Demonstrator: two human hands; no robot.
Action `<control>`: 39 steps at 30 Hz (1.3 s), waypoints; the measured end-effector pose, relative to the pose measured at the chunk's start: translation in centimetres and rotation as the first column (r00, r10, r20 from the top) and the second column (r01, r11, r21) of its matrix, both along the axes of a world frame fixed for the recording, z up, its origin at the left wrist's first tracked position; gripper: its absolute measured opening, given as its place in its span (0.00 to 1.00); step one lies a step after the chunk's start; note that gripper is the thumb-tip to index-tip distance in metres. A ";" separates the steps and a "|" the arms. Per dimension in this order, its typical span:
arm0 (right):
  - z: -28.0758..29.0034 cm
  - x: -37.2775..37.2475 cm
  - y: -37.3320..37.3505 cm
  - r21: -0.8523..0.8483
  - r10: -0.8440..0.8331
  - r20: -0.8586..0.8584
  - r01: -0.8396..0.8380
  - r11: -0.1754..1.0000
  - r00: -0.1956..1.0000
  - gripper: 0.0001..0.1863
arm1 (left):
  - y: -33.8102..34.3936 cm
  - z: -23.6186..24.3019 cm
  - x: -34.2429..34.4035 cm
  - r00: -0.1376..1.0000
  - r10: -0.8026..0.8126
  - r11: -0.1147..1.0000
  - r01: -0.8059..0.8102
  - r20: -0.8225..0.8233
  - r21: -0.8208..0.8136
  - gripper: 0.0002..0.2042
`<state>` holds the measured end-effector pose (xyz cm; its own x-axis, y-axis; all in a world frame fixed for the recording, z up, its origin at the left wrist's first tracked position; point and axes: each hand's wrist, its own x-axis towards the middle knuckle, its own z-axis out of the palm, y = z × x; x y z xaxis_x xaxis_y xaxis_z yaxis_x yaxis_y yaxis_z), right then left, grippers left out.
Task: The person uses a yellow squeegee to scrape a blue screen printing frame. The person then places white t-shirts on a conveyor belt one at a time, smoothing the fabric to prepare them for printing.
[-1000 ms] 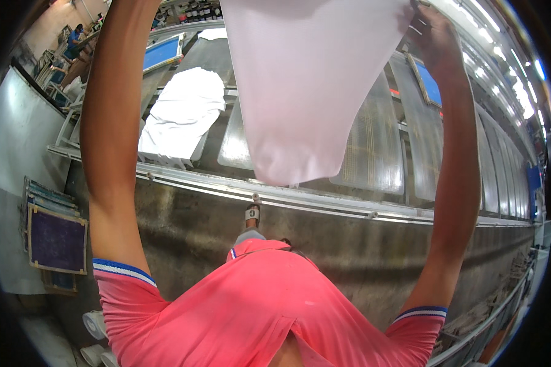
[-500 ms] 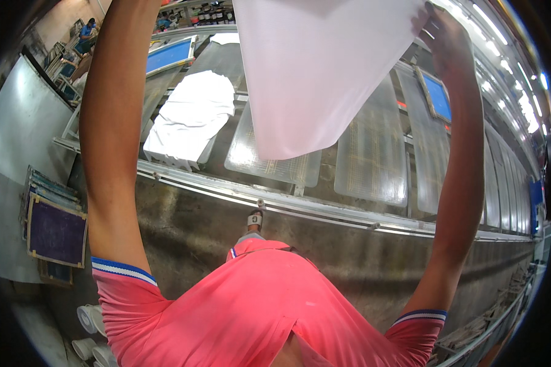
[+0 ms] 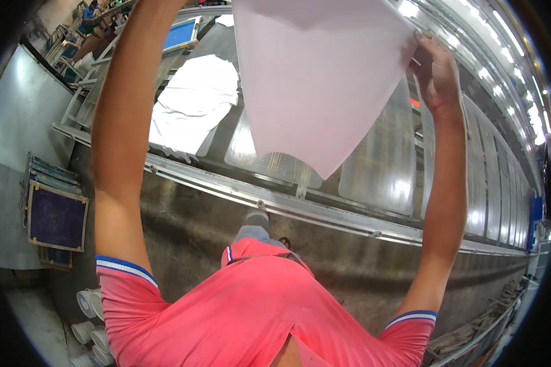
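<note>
Above grey boards [image 3: 379,162], the right grip [image 3: 436,76] pinches plain, pale cloth [image 3: 318,79], the left grip out of view.

The hanging sheet [image 3: 318,79] appears to be of thin cloth, smooth and matt, while the white pile [image 3: 196,101] is also matt cloth, but rough with many wrinkles, and the pink shirt [image 3: 239,306] is of dull cloth. The worktop [image 3: 379,168] has smooth and glossy panels, whose material I cannot tell, and the rail [image 3: 312,215] along its edge looks like shiny metal. The floor [image 3: 187,217] seems to be matt concrete, and the tubs [image 3: 84,333] look like smooth plastic.
</note>
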<state>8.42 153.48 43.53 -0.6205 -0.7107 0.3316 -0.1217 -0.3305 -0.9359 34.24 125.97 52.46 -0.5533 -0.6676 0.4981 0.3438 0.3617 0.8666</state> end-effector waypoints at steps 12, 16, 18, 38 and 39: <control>-18.6 -12.6 -13.8 0.357 -0.206 0.341 0.077 0.931 0.917 0.09 | -18.5 -24.6 -22.3 0.946 -0.082 0.953 -0.018 0.314 0.303 0.05; -27.4 -16.9 -17.7 0.421 -0.292 0.434 0.094 0.902 0.852 0.07 | -22.8 -34.6 -26.0 0.902 -0.187 0.911 0.010 0.390 0.413 0.07; -31.2 -17.8 -19.4 0.478 -0.328 0.435 0.094 0.873 0.839 0.06 | -24.6 -39.5 -27.3 0.890 -0.264 0.877 0.060 0.372 0.477 0.07; -34.4 -14.6 -16.1 0.387 -0.301 0.571 0.073 0.919 0.764 0.08 | -21.7 -43.1 -23.1 0.911 -0.362 0.774 0.174 0.199 0.609 0.06; -32.7 -12.9 -14.9 0.355 -0.271 0.576 0.063 0.933 0.772 0.07 | -20.4 -40.5 -21.0 0.922 -0.350 0.778 0.188 0.165 0.599 0.05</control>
<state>-4.49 138.54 10.80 -0.7333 -0.5737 -0.3649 0.4778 -0.0531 -0.8769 13.22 105.61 12.00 -0.8043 -0.5856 -0.1010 0.0918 -0.2903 0.9525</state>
